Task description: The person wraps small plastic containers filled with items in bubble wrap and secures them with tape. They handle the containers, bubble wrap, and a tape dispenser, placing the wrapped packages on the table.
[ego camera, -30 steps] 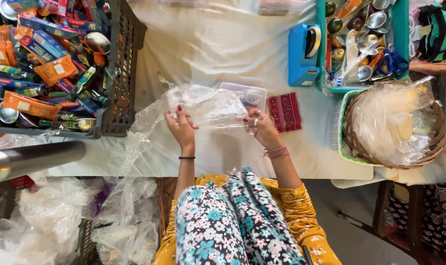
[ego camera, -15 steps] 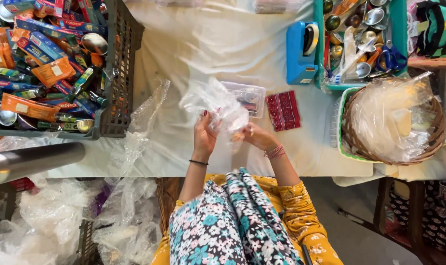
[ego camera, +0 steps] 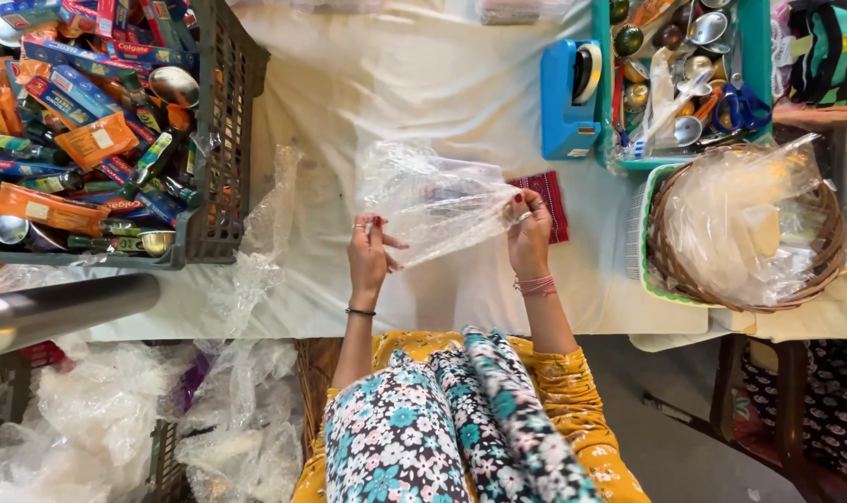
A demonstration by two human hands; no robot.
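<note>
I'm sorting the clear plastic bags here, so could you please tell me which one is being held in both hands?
The clear bag stretched between the left hand and right hand at the table's middle; the loose bag beside the crate lies untouched.

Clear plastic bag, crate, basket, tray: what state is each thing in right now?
Clear plastic bag: held up, crumpled, stretched between both hands.
Left hand: fingers pinching the bag's edge.
Right hand: gripping the bag's other edge.
Dark crate: heaped with boxes and tubes.
Wicker basket: filled with clear bags.
Teal tray: filled with small metal bowls.
</note>
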